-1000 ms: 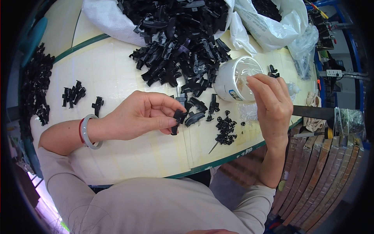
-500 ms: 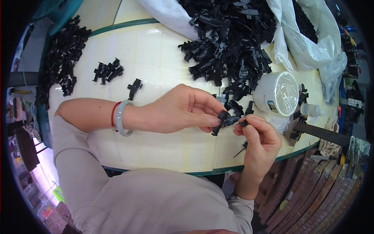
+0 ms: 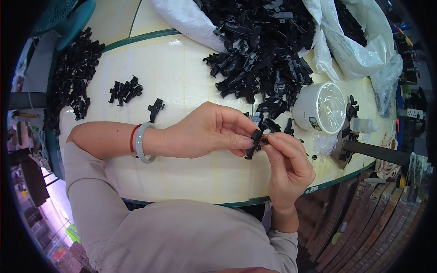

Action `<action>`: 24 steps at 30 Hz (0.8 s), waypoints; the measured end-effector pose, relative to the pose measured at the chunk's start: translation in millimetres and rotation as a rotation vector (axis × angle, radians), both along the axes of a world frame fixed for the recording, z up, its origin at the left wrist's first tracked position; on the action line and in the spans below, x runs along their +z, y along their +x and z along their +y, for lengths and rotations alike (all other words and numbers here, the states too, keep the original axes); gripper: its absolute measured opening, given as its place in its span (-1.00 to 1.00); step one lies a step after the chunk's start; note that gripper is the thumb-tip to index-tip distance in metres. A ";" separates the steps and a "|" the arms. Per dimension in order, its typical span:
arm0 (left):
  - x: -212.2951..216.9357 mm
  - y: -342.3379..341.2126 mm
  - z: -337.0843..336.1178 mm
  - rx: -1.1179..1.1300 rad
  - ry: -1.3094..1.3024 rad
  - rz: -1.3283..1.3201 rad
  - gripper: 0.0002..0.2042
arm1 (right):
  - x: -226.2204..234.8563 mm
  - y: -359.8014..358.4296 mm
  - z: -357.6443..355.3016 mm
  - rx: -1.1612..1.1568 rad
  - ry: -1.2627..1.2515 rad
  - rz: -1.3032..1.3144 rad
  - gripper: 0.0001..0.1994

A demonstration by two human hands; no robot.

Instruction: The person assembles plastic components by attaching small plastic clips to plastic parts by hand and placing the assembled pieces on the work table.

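Observation:
My left hand (image 3: 214, 132) pinches a black plastic part (image 3: 251, 150) between thumb and fingertips, above the table. The part has a crosspiece and a narrow lower end. Close against it, my right hand (image 3: 291, 166) is closed in a pinch on a small dark piece (image 3: 265, 141), mostly covered by the fingertips. Just beyond the hands, several loose black parts (image 3: 271, 125) lie at the near end of a big heap of black plastic parts (image 3: 261, 59). One black part (image 3: 156, 110) lies alone beyond my left wrist.
A cluster of black parts (image 3: 125, 91) and a long pile (image 3: 77, 77) lie on the left. On the right stand a white tub (image 3: 302, 109) with clear film, a small clear bottle (image 3: 362, 125) and a dark metal bar (image 3: 375, 152). White sacks (image 3: 357, 59) lie behind.
My right hand has moved left, bringing its small dark piece up against the part in my left hand. The left hand has stayed nearly in place. The view has shifted slightly.

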State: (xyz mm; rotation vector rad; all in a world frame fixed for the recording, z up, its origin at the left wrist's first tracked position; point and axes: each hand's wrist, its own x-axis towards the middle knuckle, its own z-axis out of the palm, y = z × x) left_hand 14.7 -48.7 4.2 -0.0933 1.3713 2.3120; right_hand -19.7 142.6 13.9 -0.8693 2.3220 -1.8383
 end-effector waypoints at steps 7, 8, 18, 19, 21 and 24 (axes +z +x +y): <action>-2.2 0.0 0.6 0.001 0.010 0.005 -0.77 | 0.2 -0.5 -3.2 -0.058 0.025 0.074 -0.79; -2.2 0.2 0.6 0.003 0.010 0.005 -0.77 | 0.2 0.2 -2.9 -0.056 0.025 0.074 -0.79; -3.6 0.2 0.6 0.001 -0.010 0.019 -0.78 | 0.1 3.1 -7.0 -0.064 0.100 0.233 -0.82; -3.8 0.2 0.6 0.006 -0.013 0.023 -0.78 | 0.2 3.5 -7.4 -0.076 0.104 0.246 -0.82; -3.5 0.0 0.4 0.006 0.000 0.022 -0.78 | 0.5 2.8 -6.5 -0.080 0.104 0.250 -0.82; -2.8 0.3 0.2 0.010 0.009 0.022 -0.78 | 1.2 2.0 -4.9 -0.091 0.102 0.256 -0.82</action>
